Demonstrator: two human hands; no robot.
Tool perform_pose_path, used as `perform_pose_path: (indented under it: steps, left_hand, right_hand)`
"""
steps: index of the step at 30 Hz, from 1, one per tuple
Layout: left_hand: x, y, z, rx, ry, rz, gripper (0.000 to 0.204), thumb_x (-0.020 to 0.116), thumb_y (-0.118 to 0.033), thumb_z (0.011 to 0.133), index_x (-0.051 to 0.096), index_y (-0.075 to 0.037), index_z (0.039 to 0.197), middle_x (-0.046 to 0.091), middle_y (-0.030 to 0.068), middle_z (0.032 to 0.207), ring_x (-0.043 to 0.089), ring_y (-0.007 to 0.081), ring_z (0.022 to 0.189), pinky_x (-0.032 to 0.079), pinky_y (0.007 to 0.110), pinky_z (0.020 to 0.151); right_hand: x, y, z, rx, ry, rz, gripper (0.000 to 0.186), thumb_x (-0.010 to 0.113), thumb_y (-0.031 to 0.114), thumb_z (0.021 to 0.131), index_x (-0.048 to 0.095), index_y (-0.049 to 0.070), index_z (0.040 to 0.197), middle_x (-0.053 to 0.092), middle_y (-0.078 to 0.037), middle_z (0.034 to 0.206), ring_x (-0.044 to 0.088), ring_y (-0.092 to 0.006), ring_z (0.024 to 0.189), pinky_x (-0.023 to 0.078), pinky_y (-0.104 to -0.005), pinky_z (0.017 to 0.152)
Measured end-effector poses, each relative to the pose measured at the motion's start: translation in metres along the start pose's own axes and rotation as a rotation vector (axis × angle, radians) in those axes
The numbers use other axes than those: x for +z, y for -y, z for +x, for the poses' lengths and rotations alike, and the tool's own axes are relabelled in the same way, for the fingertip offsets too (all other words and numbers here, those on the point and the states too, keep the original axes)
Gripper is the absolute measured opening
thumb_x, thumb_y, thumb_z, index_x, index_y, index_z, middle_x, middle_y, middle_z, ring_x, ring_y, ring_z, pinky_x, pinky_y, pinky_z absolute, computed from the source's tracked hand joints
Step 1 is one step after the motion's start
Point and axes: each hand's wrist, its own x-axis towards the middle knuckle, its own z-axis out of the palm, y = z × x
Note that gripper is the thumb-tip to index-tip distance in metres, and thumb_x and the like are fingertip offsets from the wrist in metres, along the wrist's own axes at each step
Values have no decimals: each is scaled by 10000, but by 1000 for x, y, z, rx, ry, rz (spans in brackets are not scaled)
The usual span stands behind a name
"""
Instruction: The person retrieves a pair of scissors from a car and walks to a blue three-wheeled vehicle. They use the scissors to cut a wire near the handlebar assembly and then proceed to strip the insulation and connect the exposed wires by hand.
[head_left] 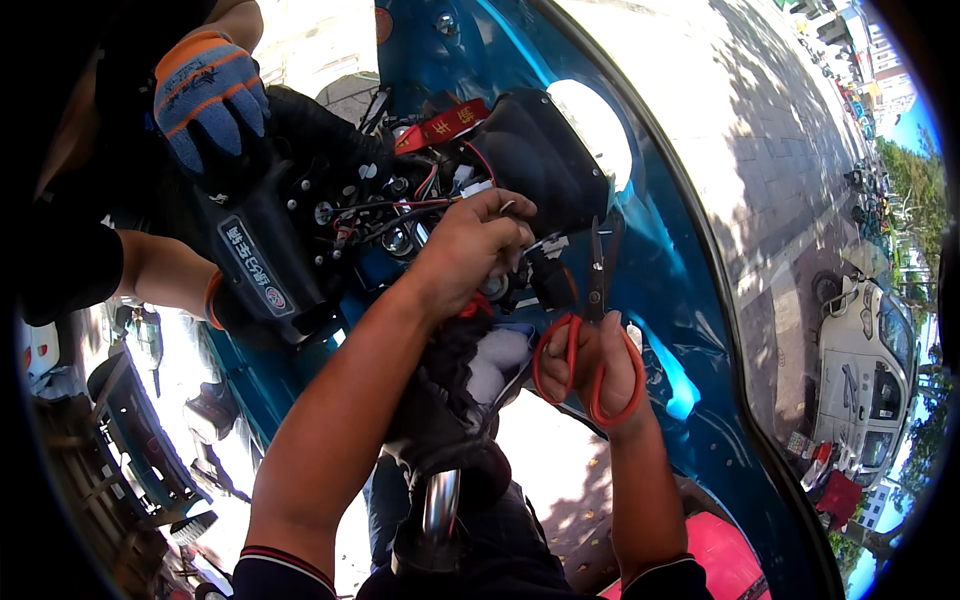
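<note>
My left hand (485,235) is pinched around a thin wire among bundled wires (395,208) and connectors at the middle of a vehicle's front. Below and right of it, my right hand (610,375) grips scissors (598,300) with red handles, blades pointing up and slightly apart. A black curved housing (540,155) with a white rim sits above both hands. A red printed strap (442,130) lies over the wiring. Below my left hand is dark padded material (445,400) with a pale patch.
A co-worker's gloved hand (205,105) rests on a black panel (265,270) at left, their other arm (165,260) lower. Blue body panels (690,330) surround the work. Pavement (760,140) and a parked white car (865,370) are at right; a chrome tube (441,505) stands near me.
</note>
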Motion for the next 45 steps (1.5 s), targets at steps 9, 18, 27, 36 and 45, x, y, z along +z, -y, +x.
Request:
perform_pose_path:
  steps: [9,18,27,36,45]
  left_hand:
    - [2,-34,-139,234,-217,409,598,627,-84,882,495,42,1451,691,160,1104,682,175,910,552,309,821]
    - [-8,3,-278,359,15,150,789,851,-302,888,486,33,1501,631,125,1274,614,200,1070,511,326,884]
    - [-26,27,-378,428,-309,-464,561,436,-339,1134,348,-20,1587,538,176,1497,612,238,1282,512,414,1080]
    - [-273,105,-539,158,-1149,9,323,596,-281,1060,701,16,1127,739,96,869,682,172,715,525,301,688]
    - [-417,184,-573,-310,-1176,265,168,739,-184,917,683,-26,899,653,35,717,515,87,485,358,245,410]
  right_hand:
    - [5,-5,-51,-353,-478,-1003,391,884,235,804,640,24,1026,529,-15,825,476,-119,731,395,-286,647]
    - [144,43,-77,-819,-78,-1576,501,840,32,674,648,-80,1123,602,-154,929,611,-281,773,476,-384,655]
    - [303,-3,-121,-827,401,-1732,563,821,92,769,624,-91,1263,652,-232,1131,697,-362,1016,583,-454,782]
    - [227,10,-134,-844,18,-1166,304,834,23,801,714,-49,1072,723,-126,898,683,-161,735,517,-267,602]
    - [65,37,-49,-520,-471,-562,170,747,128,964,747,3,1080,675,-42,771,575,-89,649,427,-238,585]
